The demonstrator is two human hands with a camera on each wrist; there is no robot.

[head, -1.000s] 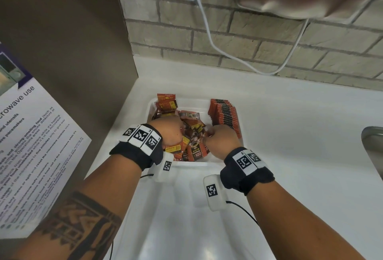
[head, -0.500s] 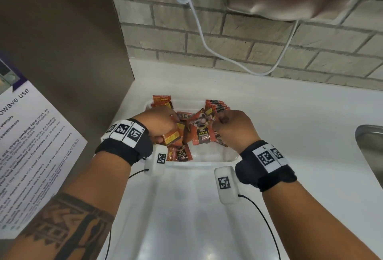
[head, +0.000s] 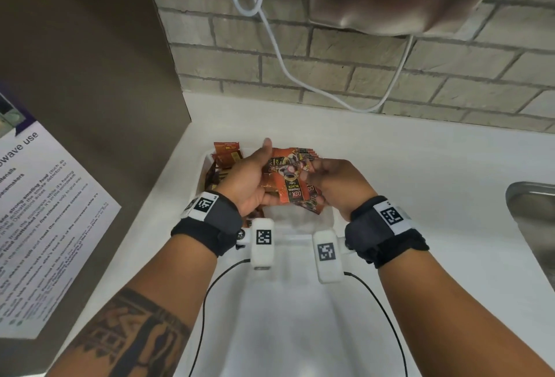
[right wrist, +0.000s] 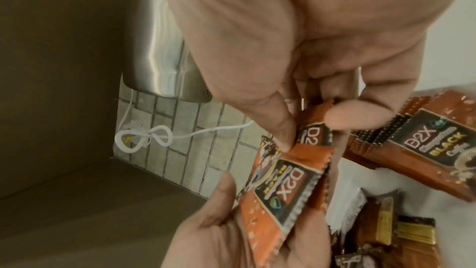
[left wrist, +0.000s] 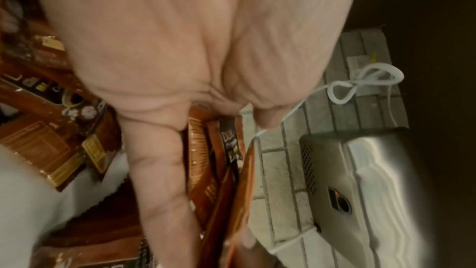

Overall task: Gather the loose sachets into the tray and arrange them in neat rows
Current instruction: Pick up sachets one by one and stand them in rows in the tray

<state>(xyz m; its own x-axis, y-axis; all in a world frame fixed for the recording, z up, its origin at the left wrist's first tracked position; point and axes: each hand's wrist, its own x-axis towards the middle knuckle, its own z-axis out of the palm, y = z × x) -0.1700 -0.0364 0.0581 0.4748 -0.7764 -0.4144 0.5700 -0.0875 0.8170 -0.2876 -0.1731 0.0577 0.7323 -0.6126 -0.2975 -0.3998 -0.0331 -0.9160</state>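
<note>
Up close, two forearms reached out over the white tabletop (head: pixel 420 184), each with a black wrist band. The left hand (head: pixel 250 180) was cupped with its palm turned in, and its fingers (left wrist: pixel 159 180) were curled around a small stack of orange sachets (head: pixel 292 186) — the thumb stuck up behind them. The right hand (head: pixel 336 183) faced it, and its thumb and first finger pinched the top edge of the same stack, as the right wrist view showed. Both hands held the stack up over the white tray (head: pixel 300 217), not resting in it.

Under the left hand, loose sachets (head: pixel 225 156) lay mixed up in the left part of the tray. A neat row of sachets (right wrist: pixel 422 146) stood on edge at the tray's far right side — mostly hidden behind the hands in the head view. Past the tray stood a brick wall (head: pixel 330 55) with a white cord (head: pixel 270 34) hanging down it.
</note>
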